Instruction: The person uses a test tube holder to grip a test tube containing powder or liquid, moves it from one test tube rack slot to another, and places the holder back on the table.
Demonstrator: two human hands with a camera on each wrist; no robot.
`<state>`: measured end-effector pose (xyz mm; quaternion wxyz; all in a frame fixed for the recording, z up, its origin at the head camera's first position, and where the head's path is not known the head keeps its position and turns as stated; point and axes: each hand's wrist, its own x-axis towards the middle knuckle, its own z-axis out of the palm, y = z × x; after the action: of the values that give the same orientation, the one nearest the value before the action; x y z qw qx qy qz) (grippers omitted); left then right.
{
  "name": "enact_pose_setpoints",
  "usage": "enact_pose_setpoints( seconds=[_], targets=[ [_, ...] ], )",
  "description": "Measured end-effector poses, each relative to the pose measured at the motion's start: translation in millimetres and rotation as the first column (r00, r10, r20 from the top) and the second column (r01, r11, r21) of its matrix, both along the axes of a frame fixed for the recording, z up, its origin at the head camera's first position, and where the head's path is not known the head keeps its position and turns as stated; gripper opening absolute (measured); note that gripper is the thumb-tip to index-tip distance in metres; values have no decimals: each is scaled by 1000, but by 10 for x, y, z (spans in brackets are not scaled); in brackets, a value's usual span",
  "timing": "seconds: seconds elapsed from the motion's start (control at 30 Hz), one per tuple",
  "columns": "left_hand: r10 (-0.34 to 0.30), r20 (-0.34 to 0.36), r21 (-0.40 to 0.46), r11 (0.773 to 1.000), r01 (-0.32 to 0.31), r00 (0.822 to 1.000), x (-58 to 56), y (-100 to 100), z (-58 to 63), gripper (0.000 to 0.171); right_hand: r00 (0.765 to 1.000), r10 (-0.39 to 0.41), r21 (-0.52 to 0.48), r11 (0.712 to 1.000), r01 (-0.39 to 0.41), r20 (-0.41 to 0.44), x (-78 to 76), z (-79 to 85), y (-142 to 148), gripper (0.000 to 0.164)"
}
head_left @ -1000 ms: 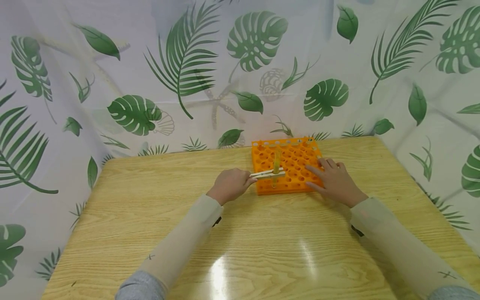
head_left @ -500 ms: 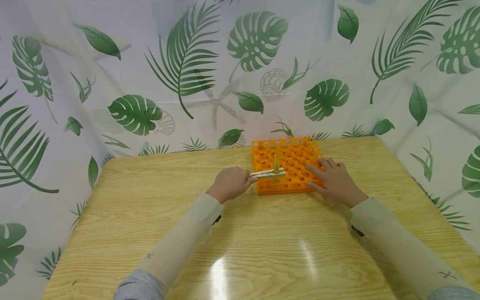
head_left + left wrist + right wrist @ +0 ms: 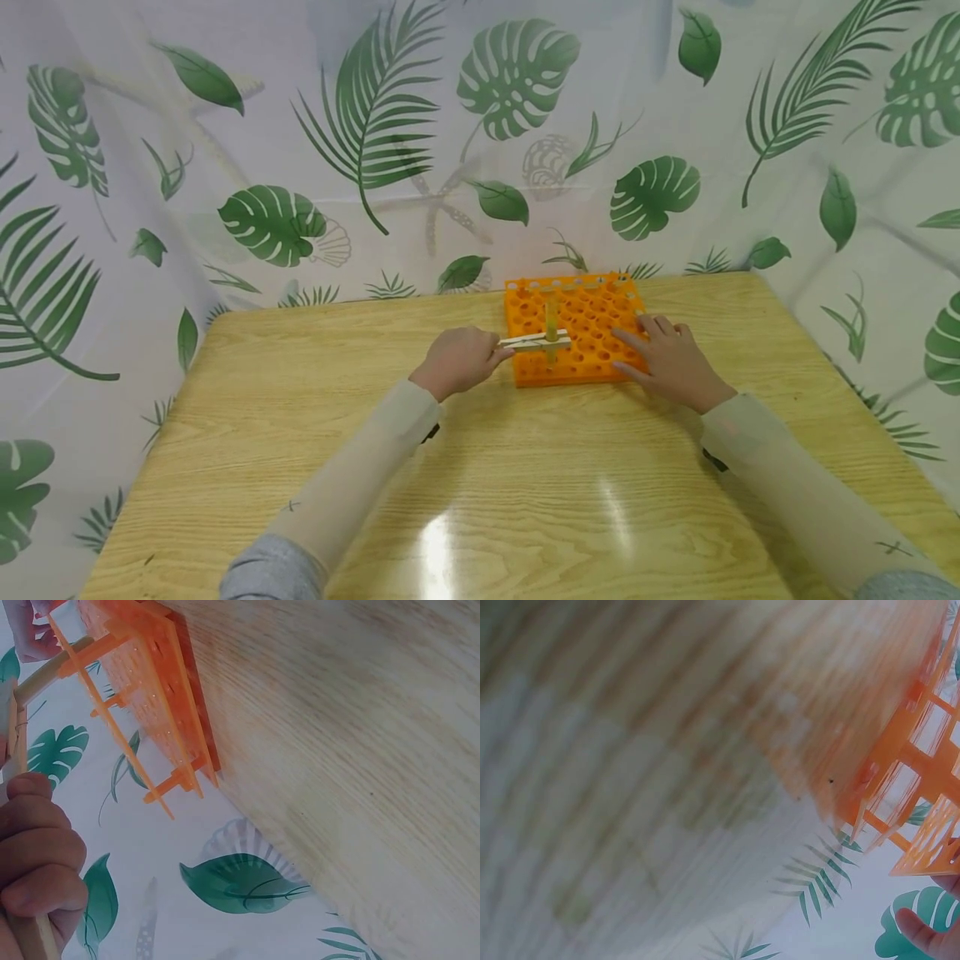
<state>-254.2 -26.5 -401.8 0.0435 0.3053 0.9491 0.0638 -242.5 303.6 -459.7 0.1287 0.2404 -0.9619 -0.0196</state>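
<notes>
My left hand (image 3: pixel 459 362) grips the handle of a wooden test tube clamp (image 3: pixel 536 341), its fingers curled round it in the left wrist view. The clamp's far end holds a roughly upright glass test tube (image 3: pixel 552 312) with yellow contents. In the head view, the tube overlaps the left part of an orange test tube rack (image 3: pixel 581 375), its lower end against the front rows of holes. My right hand (image 3: pixel 678 367) rests at the rack's right side, forefinger and thumb stretched over the top. A fingertip (image 3: pixel 919 930) shows beside the rack in the right wrist view.
The rack stands near the back edge of a wood-grain table (image 3: pixel 480 475). Right behind it hangs a white cloth backdrop (image 3: pixel 420 258) printed with green leaves, which also rises at both sides.
My left hand has raised the clamp and test tube slightly, away from the rack's front edge in the head view. My right hand and the rack stay in place.
</notes>
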Motion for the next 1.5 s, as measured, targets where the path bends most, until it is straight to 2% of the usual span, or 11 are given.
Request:
enact_pose_setpoints(
  seconds=[0.57, 0.8, 1.03, 1.23, 1.5],
  targets=[
    [2, 25, -9, 1000, -2, 1000, -20, 15, 163, 41, 1000, -4, 2, 1000, 4, 12, -10, 7, -3, 57],
    [-11, -3, -14, 1000, 11, 1000, -20, 12, 214, 41, 1000, 4, -6, 1000, -4, 2, -8, 1, 0, 56],
    [0, 13, -13, 1000, 0, 1000, -35, 13, 268, 42, 1000, 0, -12, 1000, 0, 6, -13, -13, 6, 56],
    [-2, -2, 7, 1000, 2, 1000, -52, 10, 309, 38, 1000, -5, -13, 1000, 6, 16, -12, -10, 6, 56],
    [-10, -56, 30, 999, 12, 998, -91, -3, 368, 31, 1000, 0, -7, 1000, 0, 4, -10, -22, 10, 56]
  ],
)
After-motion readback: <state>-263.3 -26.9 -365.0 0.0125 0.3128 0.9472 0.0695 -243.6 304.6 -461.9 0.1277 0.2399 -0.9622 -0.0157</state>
